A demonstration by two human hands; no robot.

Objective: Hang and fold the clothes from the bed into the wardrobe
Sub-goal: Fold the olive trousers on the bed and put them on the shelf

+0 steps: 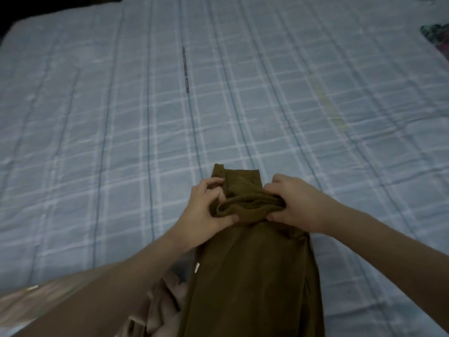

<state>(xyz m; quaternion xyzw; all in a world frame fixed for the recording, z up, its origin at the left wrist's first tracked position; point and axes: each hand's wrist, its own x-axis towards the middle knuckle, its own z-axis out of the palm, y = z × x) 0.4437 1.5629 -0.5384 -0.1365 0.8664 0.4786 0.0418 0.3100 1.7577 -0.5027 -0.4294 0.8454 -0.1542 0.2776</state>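
Note:
An olive-brown garment (252, 276) lies lengthwise on the bed (121, 142), running from the near edge toward the middle. Its far end is rolled or bunched into a thick fold. My left hand (206, 210) grips the left side of that roll, thumb underneath and fingers curled over it. On the roll's right side, my right hand (294, 203) holds it the same way. A small white tag (197, 267) shows on the garment's left edge.
A beige garment (162, 312) lies crumpled at the near edge, partly under the olive one. A dark patterned cloth (436, 35) sits at the far right of the bed. The light blue checked bedcover stretches far to the left and ahead.

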